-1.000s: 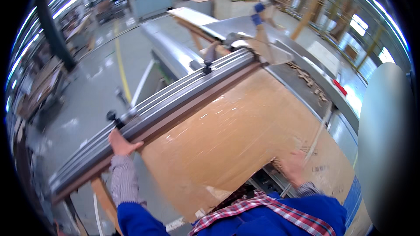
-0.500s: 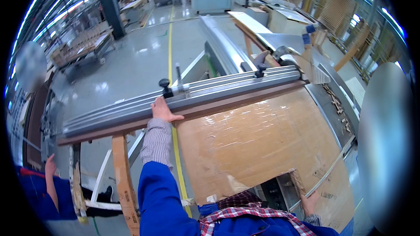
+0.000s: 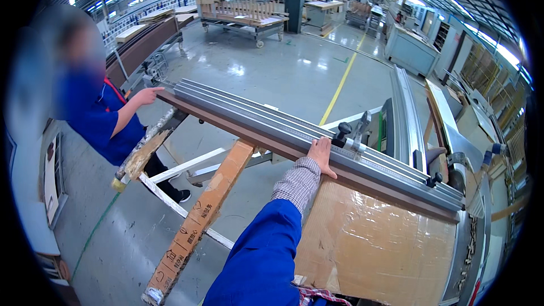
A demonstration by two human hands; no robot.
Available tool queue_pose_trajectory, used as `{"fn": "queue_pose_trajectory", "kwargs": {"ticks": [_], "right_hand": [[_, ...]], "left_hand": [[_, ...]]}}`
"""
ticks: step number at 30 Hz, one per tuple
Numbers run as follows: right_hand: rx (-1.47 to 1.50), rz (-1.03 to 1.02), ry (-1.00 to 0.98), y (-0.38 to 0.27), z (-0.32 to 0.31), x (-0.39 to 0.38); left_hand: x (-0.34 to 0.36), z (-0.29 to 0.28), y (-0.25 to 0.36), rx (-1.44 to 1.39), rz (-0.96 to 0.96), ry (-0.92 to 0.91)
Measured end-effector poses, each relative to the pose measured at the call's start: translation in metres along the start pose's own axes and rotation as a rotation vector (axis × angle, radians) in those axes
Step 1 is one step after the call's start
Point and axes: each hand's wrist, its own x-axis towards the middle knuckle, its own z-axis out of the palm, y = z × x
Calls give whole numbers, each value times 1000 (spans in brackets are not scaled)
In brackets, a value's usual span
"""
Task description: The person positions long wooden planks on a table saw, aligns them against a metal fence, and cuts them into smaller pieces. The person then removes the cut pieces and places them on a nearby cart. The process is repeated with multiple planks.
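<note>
Laying its fingers over one aluminium fence rail [image 3: 255, 116], the person's left hand [image 3: 321, 156] spreads its thumb toward one brown bar [image 3: 226, 124] running along the rail's near side; how firmly it grips, there's no telling. The right hand is out of view, its hold unknown. Two black knobs [image 3: 343, 130] sit along the rail! One co-worker's hand [image 3: 146, 96] meets the bar's left end. One cardboard sheet [image 3: 377, 238] lies below.
</note>
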Motion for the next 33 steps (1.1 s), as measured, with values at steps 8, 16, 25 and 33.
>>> {"fn": "queue_pose_trajectory", "kwargs": {"ticks": [8, 16, 25, 33], "right_hand": [[20, -386, 131, -30, 12, 52], [711, -881, -158, -299, 8, 92], [531, -705, -416, -600, 66, 189], [770, -735, -360, -617, 95, 165]], "left_hand": [[1, -4, 0, -160, 19, 98], [-10, 1, -5, -36, -79, -71], [-14, -11, 6, -152, -81, -110], [-22, -3, 0, -201, -79, -66]]}}
